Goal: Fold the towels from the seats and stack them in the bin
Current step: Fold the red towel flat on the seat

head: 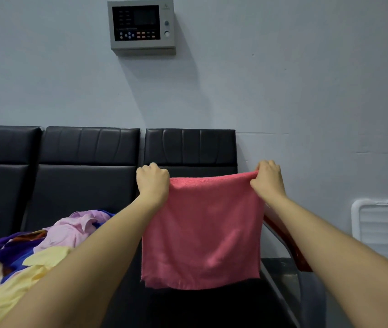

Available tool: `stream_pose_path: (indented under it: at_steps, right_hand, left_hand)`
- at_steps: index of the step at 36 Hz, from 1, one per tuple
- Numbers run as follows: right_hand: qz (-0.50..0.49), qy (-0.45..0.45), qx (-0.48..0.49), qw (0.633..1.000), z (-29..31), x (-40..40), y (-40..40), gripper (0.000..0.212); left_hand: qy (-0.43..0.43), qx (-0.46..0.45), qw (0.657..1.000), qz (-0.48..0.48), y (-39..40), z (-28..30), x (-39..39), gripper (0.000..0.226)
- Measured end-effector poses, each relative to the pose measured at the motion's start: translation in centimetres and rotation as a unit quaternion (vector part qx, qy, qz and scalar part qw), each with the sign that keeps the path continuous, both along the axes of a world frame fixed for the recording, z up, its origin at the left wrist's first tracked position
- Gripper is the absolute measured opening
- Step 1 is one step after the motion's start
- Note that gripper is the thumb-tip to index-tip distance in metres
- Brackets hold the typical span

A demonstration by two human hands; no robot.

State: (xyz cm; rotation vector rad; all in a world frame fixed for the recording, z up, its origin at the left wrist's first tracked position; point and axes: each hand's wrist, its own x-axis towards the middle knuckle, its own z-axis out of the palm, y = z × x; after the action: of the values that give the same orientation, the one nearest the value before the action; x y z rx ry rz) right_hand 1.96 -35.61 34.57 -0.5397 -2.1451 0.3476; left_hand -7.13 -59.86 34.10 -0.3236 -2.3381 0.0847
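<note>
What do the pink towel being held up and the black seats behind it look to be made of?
The pink towel looks like soft terry or microfibre: fuzzy matte nap, limp drape. The black seats look like leather or vinyl padding: smooth, faint sheen, stitched panel seams. Which one cannot be told.

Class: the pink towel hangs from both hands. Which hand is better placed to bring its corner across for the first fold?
Probably either: the left hand and right hand each grip a top corner of the towel at equal height. The right has slightly clearer space; the pile lies left.
</note>
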Motion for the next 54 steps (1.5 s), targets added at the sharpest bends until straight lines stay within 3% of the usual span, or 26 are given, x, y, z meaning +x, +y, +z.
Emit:
stream_pose_path:
  at_steps: [11, 19, 28, 33, 37, 41, 45, 51, 54]
  right_hand:
    - [-0.080, -0.043, 0.049, 0.995, -1.4, 0.8, 0.3, 0.035]
    - [-0.109, -0.084, 0.082, 0.987, -2.6, 0.2, 0.6, 0.029]
    - [-0.066, -0.064, -0.024, 0.995, -4.2, -1.2, 0.9, 0.024]
    - [-0.065, -0.063, -0.045, 0.995, -5.6, -2.4, 1.9, 0.023]
    - [-0.063, -0.066, -0.074, 0.993, -7.2, -3.8, 2.9, 0.024]
    - [-0.047, -0.035, -0.180, 0.982, -8.8, -6.4, 3.5, 0.032]
    - [-0.008, 0.024, -0.303, 0.953, -9.8, -9.2, 3.7, 0.033]
    - [0.065, 0.152, -0.353, 0.921, -9.1, -12.0, 3.6, 0.036]
    - [0.087, 0.200, -0.342, 0.914, -8.2, -12.8, 3.6, 0.038]
  left_hand:
    - [-0.054, 0.061, 0.996, -0.019, -0.4, -0.8, 0.0, 0.024]
    - [-0.102, 0.051, 0.993, -0.014, -0.4, -2.2, -0.7, 0.027]
    - [-0.103, 0.090, 0.991, -0.016, -0.1, -4.0, -2.7, 0.022]
    - [-0.156, 0.144, 0.977, -0.024, 0.0, -5.3, -4.3, 0.016]
    - [-0.205, 0.241, 0.948, -0.045, 0.5, -6.6, -6.0, 0.025]
    - [-0.244, 0.323, 0.912, -0.068, 1.6, -8.2, -8.1, 0.025]
    - [-0.309, 0.476, 0.814, -0.121, 3.1, -9.5, -10.5, 0.035]
    - [-0.294, 0.579, 0.726, -0.225, 4.9, -9.2, -12.9, 0.040]
    - [-0.259, 0.590, 0.713, -0.278, 5.1, -8.2, -13.2, 0.047]
